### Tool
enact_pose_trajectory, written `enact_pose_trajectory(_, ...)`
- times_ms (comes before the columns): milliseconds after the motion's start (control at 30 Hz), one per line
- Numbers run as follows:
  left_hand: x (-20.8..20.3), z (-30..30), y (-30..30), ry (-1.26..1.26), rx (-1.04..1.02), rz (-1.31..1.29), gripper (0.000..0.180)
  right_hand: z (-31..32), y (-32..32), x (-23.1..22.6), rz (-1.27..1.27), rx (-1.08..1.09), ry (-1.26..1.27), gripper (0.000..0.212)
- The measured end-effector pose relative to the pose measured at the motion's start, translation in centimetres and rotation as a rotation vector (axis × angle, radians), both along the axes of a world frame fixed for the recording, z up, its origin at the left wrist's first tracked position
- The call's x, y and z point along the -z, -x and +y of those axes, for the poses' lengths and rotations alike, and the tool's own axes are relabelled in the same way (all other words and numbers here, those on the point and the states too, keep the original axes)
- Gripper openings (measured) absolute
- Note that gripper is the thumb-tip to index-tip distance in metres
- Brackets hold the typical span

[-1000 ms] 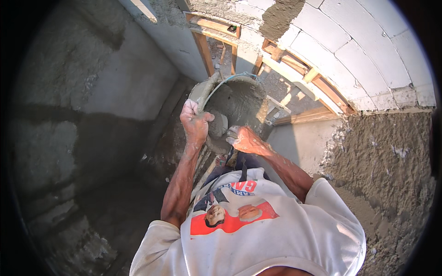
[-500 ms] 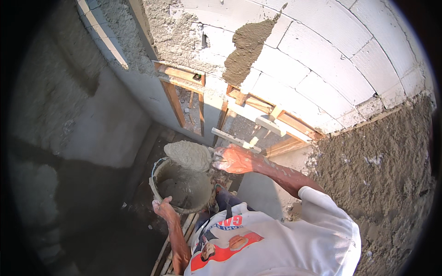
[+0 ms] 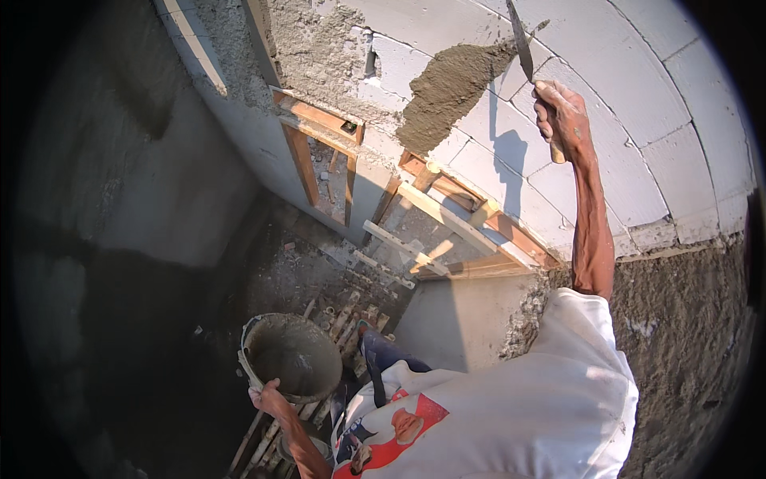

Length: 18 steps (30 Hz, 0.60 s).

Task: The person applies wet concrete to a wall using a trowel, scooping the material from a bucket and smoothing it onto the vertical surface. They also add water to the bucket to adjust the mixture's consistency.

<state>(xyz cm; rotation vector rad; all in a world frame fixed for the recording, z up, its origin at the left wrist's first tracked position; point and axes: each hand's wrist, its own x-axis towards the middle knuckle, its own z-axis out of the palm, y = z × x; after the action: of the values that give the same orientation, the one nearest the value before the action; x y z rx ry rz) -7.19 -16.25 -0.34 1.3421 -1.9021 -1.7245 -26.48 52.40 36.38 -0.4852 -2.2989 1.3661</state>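
My right hand (image 3: 562, 120) is raised at the white block wall (image 3: 590, 64), closed round the wooden handle of a trowel (image 3: 522, 44). The thin blade points up and is seen nearly edge-on, beside the upper end of a wet grey mortar patch (image 3: 447, 92) on the blocks. Low on the left, my left hand (image 3: 270, 397) grips the rim of a bucket (image 3: 295, 357), which is tilted and has wet mortar inside. The fingers under the rim are partly hidden.
Wooden window frames (image 3: 319, 128) sit in the wall below the patch, with pale battens (image 3: 447, 214) across the right one. Bamboo poles (image 3: 263, 443) lie under the bucket, where another container (image 3: 315, 447) partly shows. Rough mortar (image 3: 678, 343) covers the wall at right.
My right hand has swung up and right from the bucket to the wall; the trowel's mortar load is gone and the wall patch is larger. The bucket has shifted down and left with my left hand.
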Motion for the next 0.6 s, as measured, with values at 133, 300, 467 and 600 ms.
enact_pose_trajectory(133, -1.3, 3.0, 1.9, 0.021, 0.169, -0.083, 0.03, -4.5, -5.6, 5.6, -0.263, -0.112, 0.091, 0.029)
enact_pose_trajectory(300, 0.2, 6.5, 4.6, -0.153, 0.404, 0.052, 0.048, -16.1, -16.1, 26.3, -0.261, -0.481, -0.468, 0.036)
enact_pose_trajectory(467, -6.8, 11.9, 7.9, -0.195, 0.741, 0.198, 0.059, -28.6, -19.8, 33.1, -0.608, -0.515, -0.57, 0.035)
enact_pose_trajectory(600, -11.1, 12.9, 9.3, -0.083, 0.958, 0.389, 0.029, -33.1, -20.2, 33.8, -0.442, -0.306, -0.729, 0.03)
